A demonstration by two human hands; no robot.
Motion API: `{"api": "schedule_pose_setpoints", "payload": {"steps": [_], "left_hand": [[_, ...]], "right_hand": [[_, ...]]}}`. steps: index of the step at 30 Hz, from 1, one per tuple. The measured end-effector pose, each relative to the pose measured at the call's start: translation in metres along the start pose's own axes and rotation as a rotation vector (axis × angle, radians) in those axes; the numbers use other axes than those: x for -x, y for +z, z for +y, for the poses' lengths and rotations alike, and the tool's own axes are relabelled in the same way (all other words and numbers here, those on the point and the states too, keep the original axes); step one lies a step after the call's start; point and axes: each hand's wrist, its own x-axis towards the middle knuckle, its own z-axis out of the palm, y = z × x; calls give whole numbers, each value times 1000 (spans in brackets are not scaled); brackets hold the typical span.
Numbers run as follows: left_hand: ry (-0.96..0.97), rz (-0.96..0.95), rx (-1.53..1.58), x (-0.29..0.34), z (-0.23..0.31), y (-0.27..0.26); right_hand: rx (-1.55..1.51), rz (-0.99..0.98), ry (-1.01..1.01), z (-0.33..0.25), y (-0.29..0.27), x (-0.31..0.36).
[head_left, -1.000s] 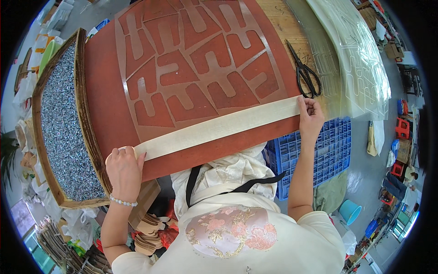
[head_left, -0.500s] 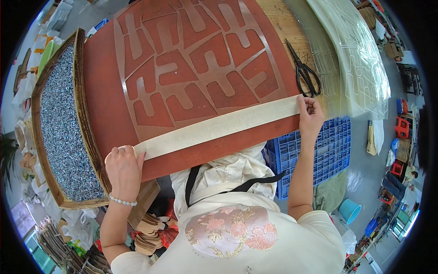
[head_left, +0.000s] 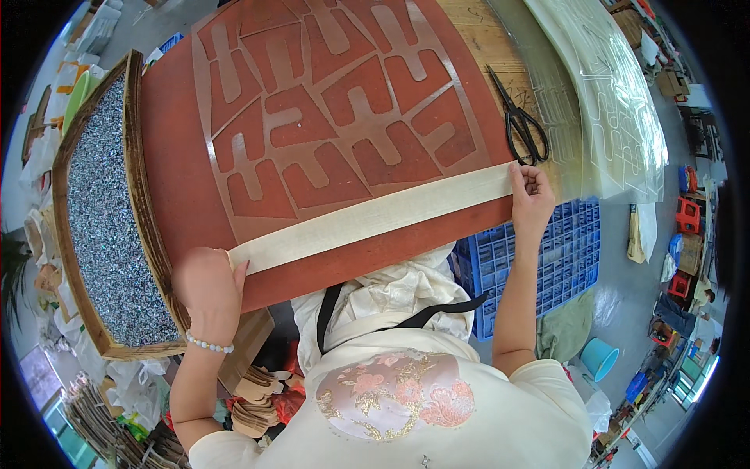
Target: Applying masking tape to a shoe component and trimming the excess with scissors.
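A long cream strip (head_left: 375,213) runs slantwise across the near part of a red board (head_left: 173,152). At its right end my right hand (head_left: 533,202) is closed, thumb and fingers pinching the strip near the board's edge. My left hand (head_left: 208,288), wearing a bead bracelet, is at the strip's left end; its thumb lies against the strip, while the other fingers are smeared by motion. Beyond the strip lies a clear plastic sheet (head_left: 269,168) with rounded cut-out shapes. Black scissors (head_left: 523,133) rest just past my right hand.
A wooden tray (head_left: 141,195) of small glittering bits stands at the board's left. On the right are stacked clear plastic sheets (head_left: 617,117) and, lower down, a blue plastic crate (head_left: 570,250). A light-blue bucket (head_left: 599,359) stands on the floor.
My left hand's fingers have shifted slightly left and blurred, while its thumb stays at the strip's end. My right hand and the strip look unchanged.
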Motion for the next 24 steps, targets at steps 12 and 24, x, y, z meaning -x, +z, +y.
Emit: {"api": "schedule_pose_setpoints", "payload": {"steps": [12, 24], "left_hand": [[-2, -2, 7, -1, 0, 1], [-10, -5, -33, -1, 1, 5]], "right_hand": [[2, 11, -29, 0, 2, 0], [74, 39, -57, -3, 5, 5]]}}
